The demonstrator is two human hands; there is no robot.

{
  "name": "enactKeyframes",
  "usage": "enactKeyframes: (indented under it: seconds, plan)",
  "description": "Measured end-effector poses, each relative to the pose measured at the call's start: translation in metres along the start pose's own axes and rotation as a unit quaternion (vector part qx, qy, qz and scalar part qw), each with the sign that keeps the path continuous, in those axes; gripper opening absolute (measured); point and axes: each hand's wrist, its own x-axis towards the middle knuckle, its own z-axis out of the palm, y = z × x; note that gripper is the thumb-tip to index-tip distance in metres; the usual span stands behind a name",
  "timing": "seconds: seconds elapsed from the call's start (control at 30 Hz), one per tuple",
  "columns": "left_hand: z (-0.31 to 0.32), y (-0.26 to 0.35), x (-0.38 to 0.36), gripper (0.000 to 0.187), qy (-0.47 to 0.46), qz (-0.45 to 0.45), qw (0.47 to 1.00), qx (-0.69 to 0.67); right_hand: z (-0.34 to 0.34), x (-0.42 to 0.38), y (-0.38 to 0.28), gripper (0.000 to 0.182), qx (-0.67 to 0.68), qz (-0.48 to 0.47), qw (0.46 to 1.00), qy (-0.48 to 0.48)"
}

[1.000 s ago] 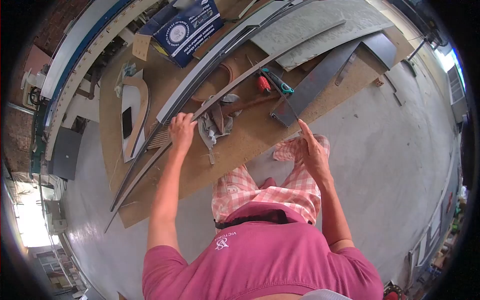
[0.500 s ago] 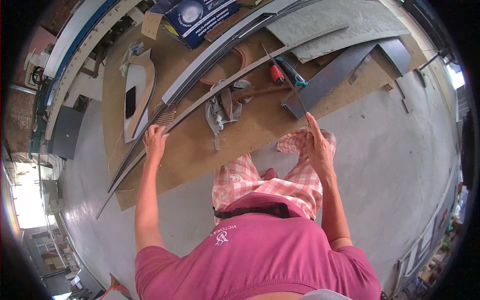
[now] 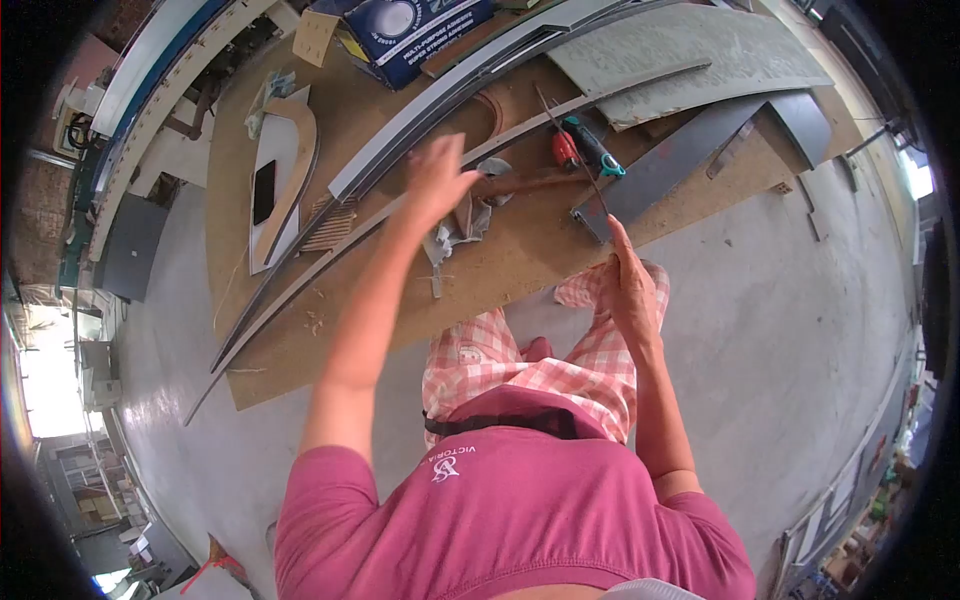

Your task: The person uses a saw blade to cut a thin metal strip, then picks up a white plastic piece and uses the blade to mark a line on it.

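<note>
Pinched at one end between thumb and fingers of a worker's right hand (image 3: 632, 285), a thin dark rod (image 3: 601, 200) slants up over a brown counter (image 3: 540, 235), crossing a long grey strip (image 3: 510, 138) in view. That arm bends slightly at the elbow, its hand just past the counter's edge. The left arm reaches forward and inward, nearly straight; the left hand (image 3: 437, 180), blurred, is spread loosely above the strip, contact unclear. Beyond stands a blue adhesive box (image 3: 415, 40).
</note>
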Motion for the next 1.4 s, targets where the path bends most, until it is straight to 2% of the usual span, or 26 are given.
enactKeyframes:
  seconds: [0.07,0.13,0.17,0.23,0.27,0.3,0.37,0.4,0.53,0.6,0.7,0.97,1.03,1.07,1.13,1.27,1.33,1.4]
  plan:
    - [0.04,0.029,0.047,0.06,-0.002,0.017,1.0,-0.002,-0.001,0.007,-0.003,0.045,-0.024,-0.01,1.0,0.015]
    - [0.066,0.052,0.078,0.047,-0.016,-0.016,0.999,0.044,-0.003,0.009,-0.011,0.042,-0.052,-0.01,0.998,0.033]
    - [0.074,0.055,0.086,0.047,-0.016,-0.011,0.999,0.041,-0.004,0.01,-0.01,0.042,-0.055,-0.007,0.998,0.037]
    - [0.091,0.058,0.101,0.027,-0.025,-0.053,0.996,0.061,-0.002,0.013,-0.004,0.042,-0.078,0.006,0.996,0.035]
    - [0.105,0.047,0.108,0.016,0.041,-0.029,0.996,0.073,0.001,0.015,0.002,0.044,-0.075,-0.002,0.997,0.029]
    - [0.104,0.046,0.108,0.016,0.041,-0.025,0.996,0.073,0.004,0.017,0.006,0.044,-0.075,0.0,0.997,0.034]
    - [0.103,0.042,0.105,0.016,0.041,-0.003,0.996,0.078,0.012,0.025,0.01,0.056,-0.137,-0.025,0.99,0.005]
    - [0.102,0.042,0.106,0.018,0.005,-0.029,0.995,0.099,0.015,0.029,0.01,0.058,-0.14,-0.036,0.989,-0.006]
    - [0.092,0.048,0.095,0.018,0.011,-0.02,0.991,0.131,0.024,0.045,-0.001,0.062,-0.175,-0.016,0.983,-0.05]
    - [0.078,0.062,0.093,0.027,-0.07,-0.093,0.987,0.108,0.026,0.049,-0.007,0.061,-0.177,-0.011,0.983,-0.046]
    - [0.071,0.074,0.094,0.03,-0.091,-0.122,0.98,0.126,0.029,0.053,-0.006,0.06,-0.176,-0.005,0.984,-0.04]
    - [0.074,0.074,0.097,0.034,-0.096,-0.139,0.979,0.111,0.04,0.061,-0.016,0.06,-0.187,-0.014,0.981,-0.048]
    - [0.077,0.07,0.098,0.025,-0.072,-0.131,0.982,0.117,0.041,0.063,-0.015,0.048,-0.197,0.001,0.979,-0.054]
    - [0.079,0.069,0.099,0.025,-0.064,-0.133,0.984,0.102,0.039,0.06,-0.014,0.048,-0.2,-0.003,0.978,-0.055]
    - [0.079,0.071,0.099,0.024,-0.054,-0.138,0.983,0.111,0.036,0.049,-0.013,0.061,-0.191,-0.026,0.98,-0.041]
    - [0.08,0.07,0.097,0.025,-0.051,-0.13,0.984,0.11,0.039,0.056,-0.017,0.062,-0.183,-0.01,0.982,-0.047]
    - [0.078,0.07,0.099,0.027,-0.072,-0.139,0.985,0.079,0.042,0.065,-0.018,0.048,-0.199,-0.032,0.979,-0.033]
    - [0.074,0.07,0.102,0.029,-0.089,-0.15,0.984,0.046,0.038,0.06,-0.018,0.055,-0.201,-0.031,0.978,-0.04]
